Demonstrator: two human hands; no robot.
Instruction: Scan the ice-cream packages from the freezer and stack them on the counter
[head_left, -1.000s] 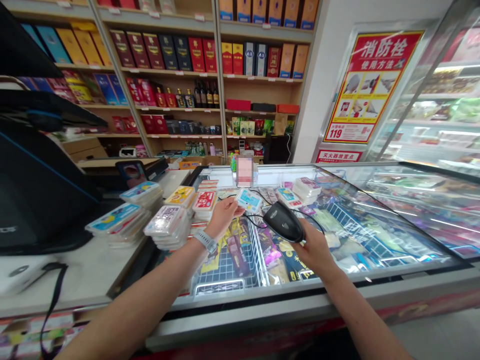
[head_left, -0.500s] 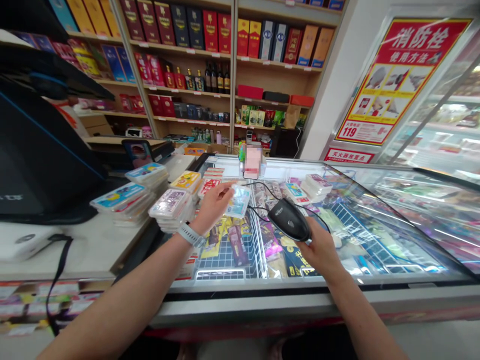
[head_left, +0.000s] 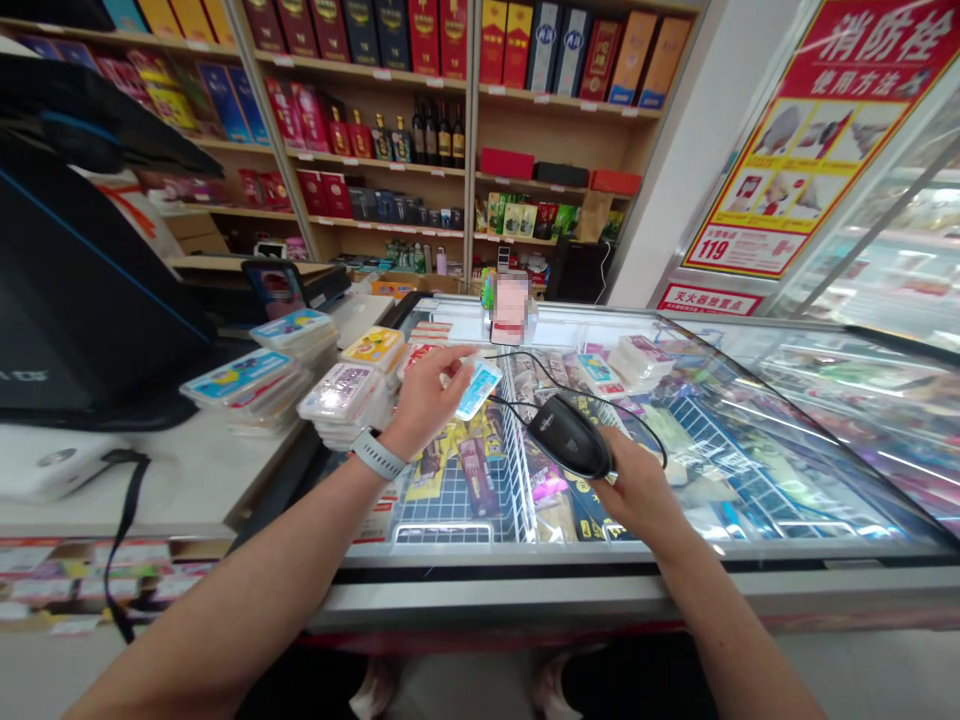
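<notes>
My left hand (head_left: 426, 402), a pale watch strap at its wrist, is closed on the edge of a flat blue-and-white pack (head_left: 478, 388), held tilted above the glass-topped freezer. My right hand (head_left: 637, 485) is wrapped round the handle of a black barcode scanner (head_left: 570, 435). The scanner's head points left, toward the pack, and the two are apart. Just left of my left hand is a stack of purple-topped packs (head_left: 341, 392), with a yellow-topped pack (head_left: 375, 346) behind it. Farther left, blue-topped packs (head_left: 238, 378) are piled on the counter.
Wire baskets with wrapped goods show through the freezer's glass (head_left: 450, 500). More packs (head_left: 641, 362) are stacked at its right rear. A phone (head_left: 511, 310) stands at the back, near the scanner's cable. A dark checkout terminal (head_left: 82, 270) occupies the left counter. Stocked shelves (head_left: 367, 75) line the wall.
The blue-and-white pack has turned to a steeper slant in my left hand. The scanner has shifted slightly left. My view has tipped down a little.
</notes>
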